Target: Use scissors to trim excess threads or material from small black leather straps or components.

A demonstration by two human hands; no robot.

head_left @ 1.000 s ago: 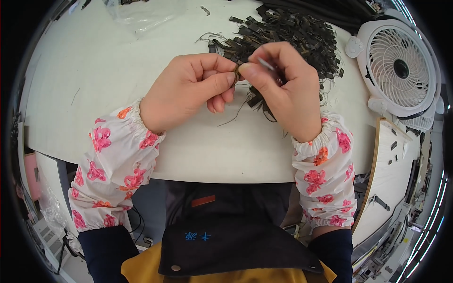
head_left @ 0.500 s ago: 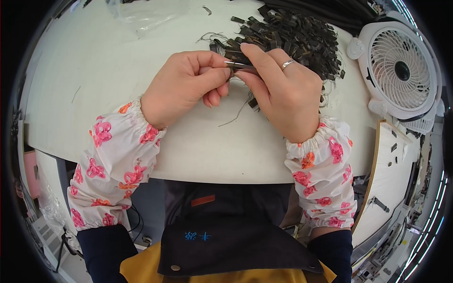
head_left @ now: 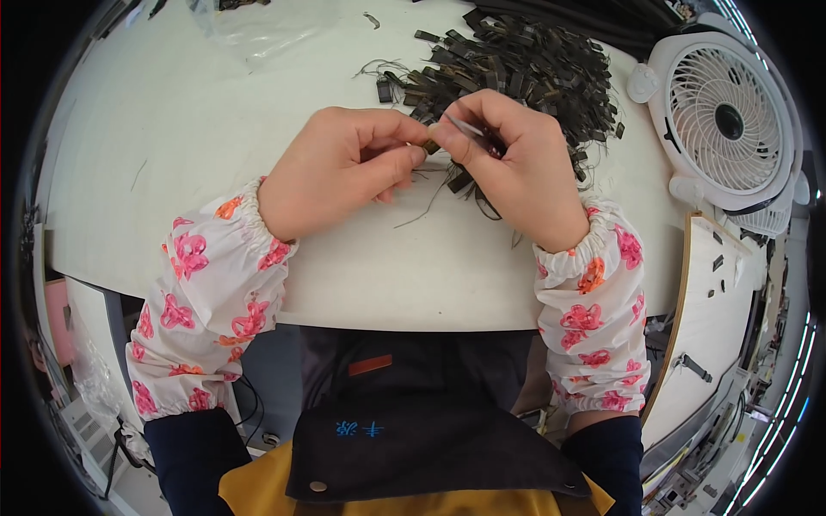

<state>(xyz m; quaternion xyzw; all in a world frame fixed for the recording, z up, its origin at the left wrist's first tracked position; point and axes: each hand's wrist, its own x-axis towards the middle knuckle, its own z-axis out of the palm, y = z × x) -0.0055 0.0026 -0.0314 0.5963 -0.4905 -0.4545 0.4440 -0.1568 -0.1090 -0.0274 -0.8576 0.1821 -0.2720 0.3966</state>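
My left hand is closed, with its thumb and forefinger pinching a small dark tab; thin thread ends hang close by. Against it, my right hand has its thumb and forefinger tips at the tab's upper edge. Tucked in the right hand is a small metal tool with a pointed silver blade, which looks like thread snips; its handle is mostly hidden by the fingers. Just beyond both hands spreads a heap of small black fabric tabs with loose threads.
A white fan stands at the right of the white table. Clear plastic film lies at the far left, and black cloth at the back. A wooden-edged board sits to the right, below the fan.
My right hand has turned, and the blade has swung from the left fingertips back toward the right palm. The right fingertips have come to the tab that the left hand pinches.
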